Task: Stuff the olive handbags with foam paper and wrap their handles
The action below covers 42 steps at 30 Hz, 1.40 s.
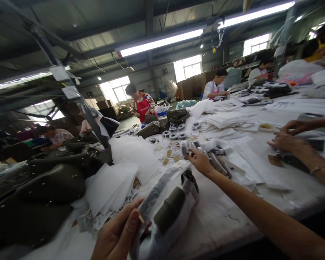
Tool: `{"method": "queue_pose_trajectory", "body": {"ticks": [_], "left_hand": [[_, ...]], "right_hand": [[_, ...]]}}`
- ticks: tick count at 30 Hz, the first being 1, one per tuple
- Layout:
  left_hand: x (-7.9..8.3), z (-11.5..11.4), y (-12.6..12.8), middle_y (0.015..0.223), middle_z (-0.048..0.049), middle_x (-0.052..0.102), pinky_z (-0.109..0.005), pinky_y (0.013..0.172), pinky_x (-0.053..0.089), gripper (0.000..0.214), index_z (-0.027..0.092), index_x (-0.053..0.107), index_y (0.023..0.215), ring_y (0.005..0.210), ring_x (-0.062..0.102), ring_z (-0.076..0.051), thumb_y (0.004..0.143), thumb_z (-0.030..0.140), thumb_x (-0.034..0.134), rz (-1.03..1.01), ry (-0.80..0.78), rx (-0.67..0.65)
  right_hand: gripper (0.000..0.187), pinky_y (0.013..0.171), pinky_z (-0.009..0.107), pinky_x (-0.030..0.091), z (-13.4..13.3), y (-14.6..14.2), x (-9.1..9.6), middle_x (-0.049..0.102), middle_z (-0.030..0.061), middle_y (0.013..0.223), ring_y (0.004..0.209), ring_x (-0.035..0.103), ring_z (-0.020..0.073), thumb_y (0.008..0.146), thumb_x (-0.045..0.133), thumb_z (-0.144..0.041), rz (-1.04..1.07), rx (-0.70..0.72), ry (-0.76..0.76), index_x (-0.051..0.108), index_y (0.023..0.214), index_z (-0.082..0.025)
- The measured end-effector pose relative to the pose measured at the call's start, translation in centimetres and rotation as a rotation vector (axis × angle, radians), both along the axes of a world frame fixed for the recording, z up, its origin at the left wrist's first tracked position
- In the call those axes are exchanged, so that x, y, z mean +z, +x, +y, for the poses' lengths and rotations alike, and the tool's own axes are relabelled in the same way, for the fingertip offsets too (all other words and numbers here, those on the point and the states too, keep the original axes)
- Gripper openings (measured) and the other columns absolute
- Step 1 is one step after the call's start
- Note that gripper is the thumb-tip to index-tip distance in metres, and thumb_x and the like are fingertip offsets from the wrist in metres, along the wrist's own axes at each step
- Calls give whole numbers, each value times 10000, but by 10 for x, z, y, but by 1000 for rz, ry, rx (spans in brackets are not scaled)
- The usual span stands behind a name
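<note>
My left hand [119, 231] is closed on the long handle [151, 196] of a dark olive bag [169, 209]. Pale thin wrapping covers the handle, and white wrapping [176, 236] lies round the bag's lower part. My right hand [200, 161] reaches over the table beyond the bag. Its fingers are closed on a small plastic-wrapped coil [184, 147], greyish and partly hidden. Just right of that hand lies a pile of grey-brown wrapped straps [219, 162]. Several similar coils [176, 133] sit farther back.
Dark olive bags [48, 191] are heaped at left, beside stacked white sheets [111, 187]. More white sheets [224, 119] spread over the table [233, 216]. At right, a co-worker's hands [292, 142] handle a wrapped item. Several other people work farther back. A slanted metal post [89, 112] rises at left.
</note>
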State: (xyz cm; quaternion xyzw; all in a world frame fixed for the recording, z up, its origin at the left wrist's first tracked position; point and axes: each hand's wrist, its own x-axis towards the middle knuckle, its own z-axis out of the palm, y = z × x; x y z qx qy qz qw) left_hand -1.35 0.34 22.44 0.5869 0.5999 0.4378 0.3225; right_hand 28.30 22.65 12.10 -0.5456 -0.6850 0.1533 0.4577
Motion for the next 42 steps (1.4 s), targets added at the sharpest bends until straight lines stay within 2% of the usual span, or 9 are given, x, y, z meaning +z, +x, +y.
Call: {"method": "queue_pose_trajectory", "body": {"ticks": [4,9,14,22,26,30,34,38,42], "left_hand": [[13,6,10,741,-44,717,-234,647,539,575,186,719,1138,724,671,-196,846,661,576,-44,-17,-125],[26,15,18,845,-47,745,-245,694,526,523,170,728,1114,783,669,-190,818,597,665,-110,-63,-185],[29,20,25,989,-61,762,-301,820,540,436,167,754,1039,947,681,-248,759,501,760,-179,-78,-244],[30,24,21,902,-51,720,-261,732,520,483,156,689,1130,838,664,-197,777,481,745,31,89,-211],[33,29,17,927,-30,681,-231,657,499,553,193,654,1179,799,644,-177,751,529,749,121,141,-163],[34,29,20,967,-53,723,-279,804,520,498,187,716,1072,919,661,-246,795,598,663,160,49,-313],[26,25,24,905,-43,723,-282,796,512,492,187,702,1083,868,640,-242,853,607,589,220,77,-333],[16,23,20,860,-37,707,-263,697,519,506,180,681,1084,798,633,-223,871,623,559,123,21,-297],[12,34,12,851,-43,712,-272,697,537,520,160,683,1057,795,650,-230,839,627,611,-60,19,-213]], "right_hand": [[409,552,255,421,-99,35,19,651,24,785,629,551,153,904,593,-541,482,-71,-17,658,1038,-160],[441,475,209,310,-185,-3,29,517,-27,610,512,369,72,836,690,-577,857,356,-396,700,848,-136],[355,637,184,472,-194,-76,33,655,9,791,657,563,76,767,813,-459,1225,637,-639,732,950,-166],[429,893,261,505,-190,-123,61,720,55,1061,961,662,156,677,889,-325,1428,746,-511,740,1049,-173],[420,874,282,507,-198,-125,73,725,56,1051,943,662,170,682,878,-360,1406,728,-409,745,1041,-188],[408,868,312,508,-201,-121,76,722,41,1012,922,661,181,705,851,-413,1316,707,-326,746,1044,-213],[374,817,337,529,-198,-106,70,723,23,917,867,672,207,775,767,-475,974,631,-198,760,1060,-233],[328,649,286,517,-183,-60,49,722,22,809,676,656,170,875,640,-492,566,431,-79,777,977,-212],[353,719,293,540,-138,28,14,753,37,896,755,685,188,937,527,-462,218,-19,-117,748,1041,-207]]}}
